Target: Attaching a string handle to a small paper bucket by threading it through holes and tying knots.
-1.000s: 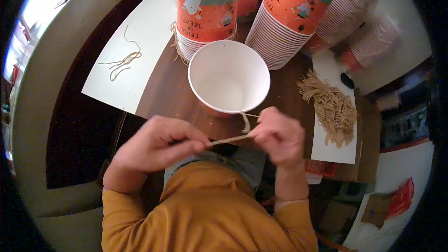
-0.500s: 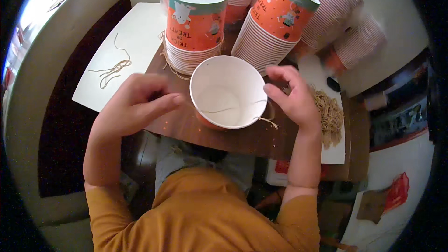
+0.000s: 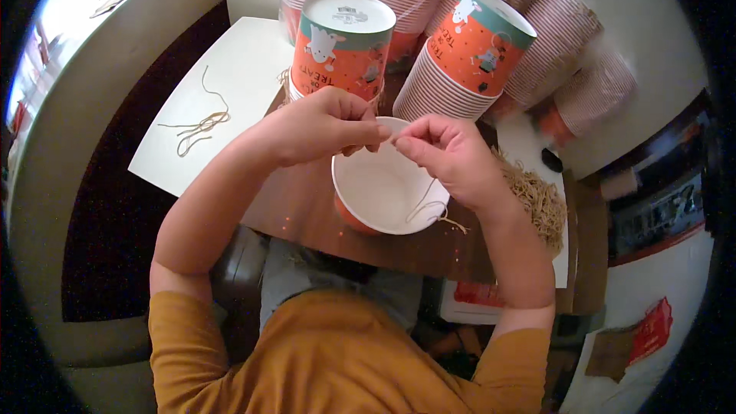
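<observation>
A white-lined paper bucket (image 3: 376, 184) with an orange outside stands mouth up on the brown table in front of me. A thin tan cord (image 3: 418, 205) goes through its right rim, with a knotted end hanging outside. The cord's inner part rises toward my right hand (image 3: 448, 155). Above the bucket's far rim, my left hand (image 3: 333, 126) and right hand meet fingertip to fingertip, each closed in a pinch. A bit of the cord shows between the fingertips; the rest is hidden by my fingers.
Two stacks of upside-down printed buckets, a left stack (image 3: 345, 46) and a right stack (image 3: 475, 54), stand just behind. Further bucket stacks (image 3: 552, 38) line the back. A heap of cords (image 3: 537, 203) lies at right, and several loose cords (image 3: 203, 124) lie on the white board (image 3: 153, 157) at left.
Both hands came inward from either side of the bucket and now pinch together above it. The cord inside has been lifted from the bucket's inner wall.
</observation>
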`<state>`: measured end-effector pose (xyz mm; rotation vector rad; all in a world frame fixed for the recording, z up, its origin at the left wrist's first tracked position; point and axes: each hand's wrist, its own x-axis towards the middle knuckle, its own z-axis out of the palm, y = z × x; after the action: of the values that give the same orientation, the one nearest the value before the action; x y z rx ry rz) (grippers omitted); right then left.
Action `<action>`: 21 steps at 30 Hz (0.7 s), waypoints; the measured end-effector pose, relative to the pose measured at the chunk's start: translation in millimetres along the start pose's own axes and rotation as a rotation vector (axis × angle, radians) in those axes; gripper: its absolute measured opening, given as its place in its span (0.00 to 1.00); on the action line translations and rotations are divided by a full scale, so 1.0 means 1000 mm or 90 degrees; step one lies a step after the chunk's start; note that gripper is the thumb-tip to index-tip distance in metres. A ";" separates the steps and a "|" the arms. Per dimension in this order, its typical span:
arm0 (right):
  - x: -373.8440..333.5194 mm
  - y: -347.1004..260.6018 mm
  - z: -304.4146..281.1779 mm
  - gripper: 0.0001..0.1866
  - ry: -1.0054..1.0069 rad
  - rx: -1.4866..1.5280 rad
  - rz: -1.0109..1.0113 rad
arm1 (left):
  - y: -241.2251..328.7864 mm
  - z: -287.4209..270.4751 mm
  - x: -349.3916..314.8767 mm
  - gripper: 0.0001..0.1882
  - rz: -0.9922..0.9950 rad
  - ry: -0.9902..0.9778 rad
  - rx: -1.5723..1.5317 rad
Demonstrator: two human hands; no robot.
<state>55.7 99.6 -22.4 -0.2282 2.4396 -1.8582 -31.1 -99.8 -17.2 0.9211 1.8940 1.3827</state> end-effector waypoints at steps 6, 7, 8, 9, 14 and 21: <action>0.009 0.011 -0.001 0.09 0.007 0.009 0.065 | -0.023 -0.007 0.003 0.14 0.043 0.022 -0.056; 0.010 0.011 -0.003 0.10 0.006 0.037 0.128 | -0.036 -0.009 0.006 0.13 0.054 0.089 -0.013; 0.012 0.012 -0.005 0.10 0.007 0.035 0.130 | -0.046 -0.011 0.009 0.12 0.066 0.156 0.029; 0.015 0.016 -0.006 0.11 -0.005 0.126 0.163 | -0.053 -0.012 0.010 0.12 0.067 0.155 0.027; 0.017 0.021 -0.009 0.13 -0.061 0.324 0.229 | -0.084 0.011 0.007 0.18 0.130 0.119 -0.093; 0.012 0.028 -0.002 0.13 -0.096 0.088 0.200 | -0.081 0.063 -0.026 0.27 0.078 0.183 -0.137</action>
<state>41.8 107.3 -48.3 0.0231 2.0964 -1.7896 19.7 -104.3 -110.3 0.7755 1.8670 1.8366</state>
